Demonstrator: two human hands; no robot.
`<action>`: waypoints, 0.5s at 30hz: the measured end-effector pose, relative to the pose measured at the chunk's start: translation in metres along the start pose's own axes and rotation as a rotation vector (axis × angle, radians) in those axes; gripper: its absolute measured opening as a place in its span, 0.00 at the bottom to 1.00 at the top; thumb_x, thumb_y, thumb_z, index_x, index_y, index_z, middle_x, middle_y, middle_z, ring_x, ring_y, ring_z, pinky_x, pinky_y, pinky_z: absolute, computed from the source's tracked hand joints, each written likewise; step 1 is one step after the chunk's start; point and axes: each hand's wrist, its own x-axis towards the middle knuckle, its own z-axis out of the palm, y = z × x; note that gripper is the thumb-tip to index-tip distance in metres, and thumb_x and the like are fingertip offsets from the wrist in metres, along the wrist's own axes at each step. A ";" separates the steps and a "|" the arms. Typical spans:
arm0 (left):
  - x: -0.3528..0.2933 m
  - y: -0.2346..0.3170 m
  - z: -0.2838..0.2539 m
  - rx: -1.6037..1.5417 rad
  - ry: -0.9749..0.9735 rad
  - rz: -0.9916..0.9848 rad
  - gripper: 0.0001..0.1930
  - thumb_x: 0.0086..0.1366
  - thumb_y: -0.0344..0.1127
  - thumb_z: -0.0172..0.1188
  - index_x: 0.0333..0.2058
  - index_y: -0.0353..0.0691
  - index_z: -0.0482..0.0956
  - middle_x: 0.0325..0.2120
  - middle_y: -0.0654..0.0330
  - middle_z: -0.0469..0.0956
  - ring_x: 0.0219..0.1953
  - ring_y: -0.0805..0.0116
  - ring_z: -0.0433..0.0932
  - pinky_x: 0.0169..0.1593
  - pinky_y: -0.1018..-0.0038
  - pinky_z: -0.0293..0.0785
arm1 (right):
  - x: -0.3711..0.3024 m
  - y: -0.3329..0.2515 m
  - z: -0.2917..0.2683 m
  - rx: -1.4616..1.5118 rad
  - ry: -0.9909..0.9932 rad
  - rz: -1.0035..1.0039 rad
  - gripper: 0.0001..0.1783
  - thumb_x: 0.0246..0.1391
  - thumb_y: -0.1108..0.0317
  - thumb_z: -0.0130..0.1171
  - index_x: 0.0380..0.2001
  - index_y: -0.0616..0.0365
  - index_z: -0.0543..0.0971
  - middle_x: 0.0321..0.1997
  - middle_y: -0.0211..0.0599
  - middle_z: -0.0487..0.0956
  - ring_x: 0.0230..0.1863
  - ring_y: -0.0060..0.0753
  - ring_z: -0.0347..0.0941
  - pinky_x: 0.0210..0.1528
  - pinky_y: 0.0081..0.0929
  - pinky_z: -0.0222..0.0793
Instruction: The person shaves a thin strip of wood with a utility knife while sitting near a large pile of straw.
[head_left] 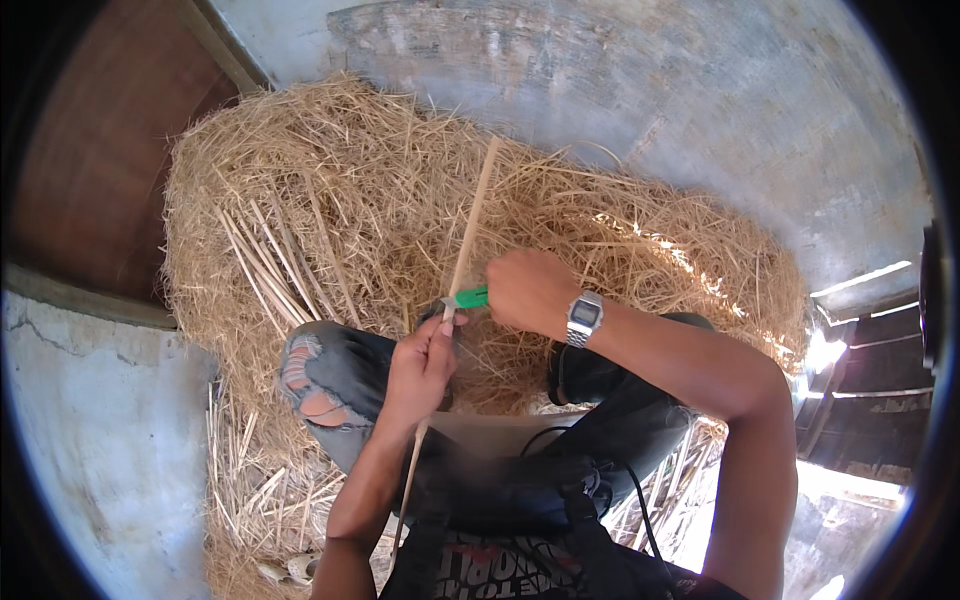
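A long, pale strip of split wood or bamboo (pixel 473 228) runs from the straw ahead down past my left side. My left hand (pixel 422 368) is closed around it, with the thumb lying along the strip. In my right hand (pixel 530 290), the fingers are wrapped round a green-handled cutter knife (pixel 471 297). Its metal end meets the strip just beyond my left thumb. How deep the edge sits in the strip cannot be made out. A metal wristwatch (pixel 584 318) is on my right wrist.
A big heap of dry straw (pixel 380 180) lies ahead, with several similar strips (pixel 272 265) on its left. My bent knees in torn dark jeans (pixel 335 385) flank my hands. Behind the heap stands a grey wall (pixel 720 110). More loose strips (pixel 270 490) lie at the lower left.
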 end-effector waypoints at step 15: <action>-0.010 0.017 -0.002 -0.068 -0.125 0.034 0.15 0.79 0.35 0.50 0.55 0.35 0.79 0.15 0.75 0.61 0.17 0.87 0.58 0.22 0.81 0.54 | -0.016 0.242 -0.042 0.014 0.248 0.776 0.16 0.53 0.63 0.60 0.32 0.70 0.83 0.35 0.63 0.84 0.37 0.58 0.83 0.46 0.47 0.79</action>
